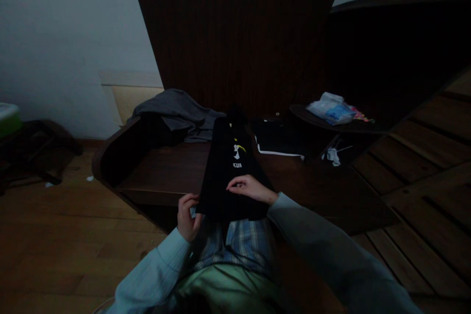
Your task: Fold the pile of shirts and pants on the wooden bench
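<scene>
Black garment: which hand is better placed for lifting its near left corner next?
Probably the left hand: it is at that corner of the black garment, while the right hand is nearer the lettering.

blk garment (220, 171): "kur" print (237, 165), last ltr unclear

Left hand (188, 217) apparently pinches a black garment (218, 176).

The scene is dimly lit, with a cool tint cast on the wall (73, 34). Detail in the black cloth (218, 171) and wooden panel (235, 34) is swallowed by shadow. Outlines are softened; the corners are stretched.
</scene>
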{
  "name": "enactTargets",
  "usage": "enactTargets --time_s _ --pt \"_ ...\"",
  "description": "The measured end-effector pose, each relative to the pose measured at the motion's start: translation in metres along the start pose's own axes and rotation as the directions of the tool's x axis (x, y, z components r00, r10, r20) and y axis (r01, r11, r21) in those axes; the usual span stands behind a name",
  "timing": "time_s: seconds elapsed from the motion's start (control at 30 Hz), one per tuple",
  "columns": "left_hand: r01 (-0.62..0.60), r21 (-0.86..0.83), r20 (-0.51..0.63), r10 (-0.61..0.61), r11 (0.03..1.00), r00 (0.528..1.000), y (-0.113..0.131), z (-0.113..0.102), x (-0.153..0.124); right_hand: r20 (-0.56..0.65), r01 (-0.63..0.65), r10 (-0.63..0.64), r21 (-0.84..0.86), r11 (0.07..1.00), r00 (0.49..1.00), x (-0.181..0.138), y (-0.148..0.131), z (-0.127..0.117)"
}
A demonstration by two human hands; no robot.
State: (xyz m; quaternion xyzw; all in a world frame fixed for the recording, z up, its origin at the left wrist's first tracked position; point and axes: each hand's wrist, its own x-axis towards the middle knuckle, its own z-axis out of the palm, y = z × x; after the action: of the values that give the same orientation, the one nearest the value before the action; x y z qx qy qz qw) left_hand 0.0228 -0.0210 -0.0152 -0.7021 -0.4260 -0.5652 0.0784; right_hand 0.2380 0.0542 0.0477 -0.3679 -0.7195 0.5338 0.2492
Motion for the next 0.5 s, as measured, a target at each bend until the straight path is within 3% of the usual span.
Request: enactTargets --time_s 0.13,0.27,0.4,0.5 --pt "0.027 0.014 0.046 -0.027 1.0 0.999 0.001 -0.001 -0.006 -0.026 -0.058 0.057 -0.045 0.997 0.998 0.0 -0.001 0.001" --pt "-0.007 0.089 0.205 -0.012 0.996 0.979 0.002 -0.001 -0.005 -0.093 -0.053 0.042 -0.12 0.991 0.995 -0.005 -0.01 0.004" --pt "-0.088 0.066 0.458 0.048 0.994 0.888 0.008 0.003 0.007 -0.129 -0.048 0.032 -0.126 0.991 0.991 -0.008 -0.018 0.009" --pt "0.012 -0.012 0.604 -0.002 1.0 0.797 0.016 0.004 0.021 -0.107 -0.065 0.064 -0.009 0.998 0.992 -0.003 -0.026 0.01"
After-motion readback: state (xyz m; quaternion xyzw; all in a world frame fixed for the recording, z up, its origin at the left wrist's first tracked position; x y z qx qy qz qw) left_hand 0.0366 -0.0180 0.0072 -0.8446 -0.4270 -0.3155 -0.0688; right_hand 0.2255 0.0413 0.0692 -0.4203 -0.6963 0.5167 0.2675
